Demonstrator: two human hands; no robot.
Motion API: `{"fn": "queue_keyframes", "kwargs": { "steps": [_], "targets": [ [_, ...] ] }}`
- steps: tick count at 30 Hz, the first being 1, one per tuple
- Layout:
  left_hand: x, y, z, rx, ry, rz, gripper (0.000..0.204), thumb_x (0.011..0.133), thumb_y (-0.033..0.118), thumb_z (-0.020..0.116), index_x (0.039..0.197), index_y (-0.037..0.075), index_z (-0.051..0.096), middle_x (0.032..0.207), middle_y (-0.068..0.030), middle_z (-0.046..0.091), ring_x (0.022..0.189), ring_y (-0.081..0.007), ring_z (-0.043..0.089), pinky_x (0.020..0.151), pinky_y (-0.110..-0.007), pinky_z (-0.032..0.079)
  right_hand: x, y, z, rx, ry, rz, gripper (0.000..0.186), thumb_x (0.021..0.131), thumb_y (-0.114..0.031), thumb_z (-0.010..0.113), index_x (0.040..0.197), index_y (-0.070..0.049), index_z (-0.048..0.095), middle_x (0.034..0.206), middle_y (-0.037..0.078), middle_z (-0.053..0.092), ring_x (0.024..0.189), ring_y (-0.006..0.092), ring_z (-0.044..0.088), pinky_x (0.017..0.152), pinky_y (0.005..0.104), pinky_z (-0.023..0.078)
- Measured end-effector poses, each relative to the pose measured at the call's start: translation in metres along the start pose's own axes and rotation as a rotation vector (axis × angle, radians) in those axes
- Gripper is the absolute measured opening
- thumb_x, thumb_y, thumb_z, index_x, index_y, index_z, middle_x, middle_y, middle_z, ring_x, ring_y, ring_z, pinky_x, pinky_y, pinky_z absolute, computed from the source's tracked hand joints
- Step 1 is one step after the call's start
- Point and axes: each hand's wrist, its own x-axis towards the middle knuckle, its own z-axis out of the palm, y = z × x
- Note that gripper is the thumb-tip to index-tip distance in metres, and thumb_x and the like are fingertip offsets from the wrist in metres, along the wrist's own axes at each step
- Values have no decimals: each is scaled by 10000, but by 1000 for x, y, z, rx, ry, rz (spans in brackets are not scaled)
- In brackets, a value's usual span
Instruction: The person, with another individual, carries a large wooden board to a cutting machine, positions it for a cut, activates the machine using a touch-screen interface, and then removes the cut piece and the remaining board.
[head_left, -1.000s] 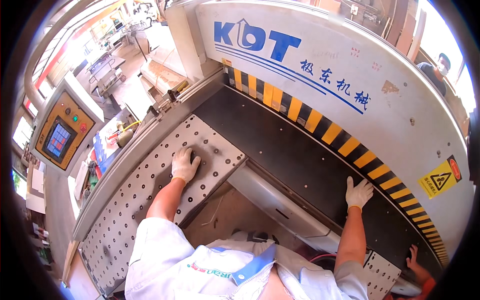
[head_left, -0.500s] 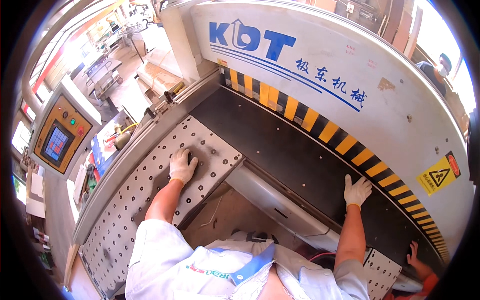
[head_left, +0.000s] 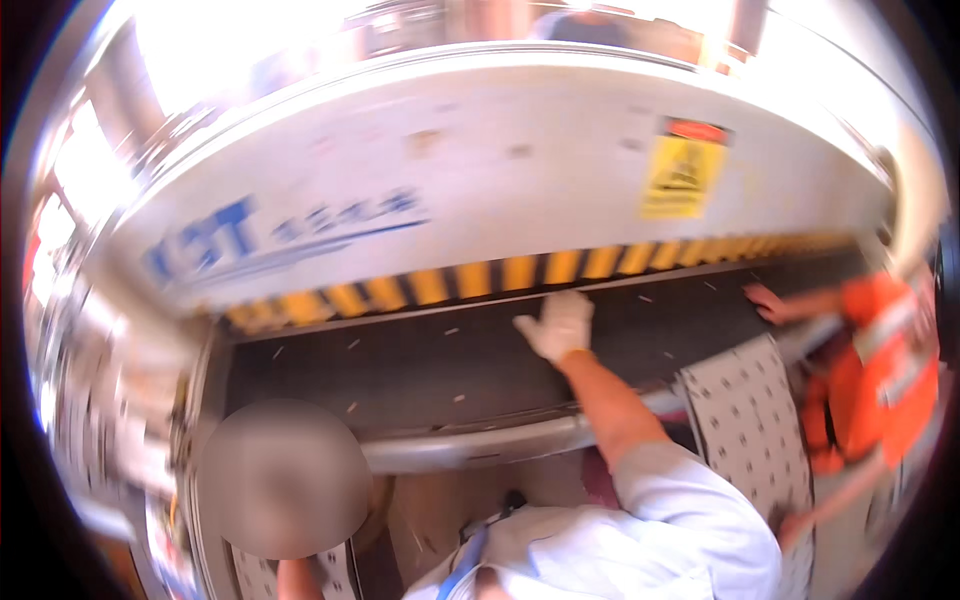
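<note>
My right hand (head_left: pixel 562 325), in a pale work glove, lies on the long black machine bed (head_left: pixel 420 365) with fingers spread and thumb out to the left. Its fingertips reach close to the yellow-and-black striped edge (head_left: pixel 510 275) of the big light-grey machine beam. Nothing shows in that hand. At the lower left my left forearm (head_left: pixel 293 578) rises over a white perforated side table (head_left: pixel 250 575). A round blurred patch covers my left hand, so its fingers and anything they hold are hidden.
A co-worker in orange (head_left: pixel 870 370) stands at the right, one hand (head_left: pixel 765 302) over the bed's far end. A second white perforated table (head_left: pixel 750 410) stands between us. A yellow warning label (head_left: pixel 687 170) sits on the beam. Motion blurs the surroundings.
The view has swung right, bringing the co-worker and right-hand perforated table well into sight. My right hand stays spread on the black bed. My left hand, earlier flat on the perforated table, is now obscured.
</note>
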Motion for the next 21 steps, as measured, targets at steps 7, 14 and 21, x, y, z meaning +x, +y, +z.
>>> {"fn": "queue_keyframes", "kwargs": {
  "steps": [7,14,21],
  "targets": [
    [-25,74,-29,280,-85,48,658,1186,458,590,1625,-31,629,1609,-306,674,1460,-501,659,1251,-552,526,-2,37,56,29,317,17,926,957,-725,769,1383,94,699,1412,318,642,1351,479,550,1195,585,385],
    [30,69,-33,301,-176,-23,687,1227,551,500,1636,14,627,1469,-301,765,1313,-487,753,1124,-600,604,-13,30,47,145,242,-3,964,960,-705,766,1442,123,664,1493,345,614,1412,498,518,1256,594,356],
    [103,125,-11,306,-241,77,657,1235,495,529,1641,-18,582,1457,-285,739,1248,-471,753,1072,-619,611,-73,13,37,163,264,-71,943,965,-659,768,1478,123,650,1601,332,579,1445,484,522,1310,576,344]
  ]
}}
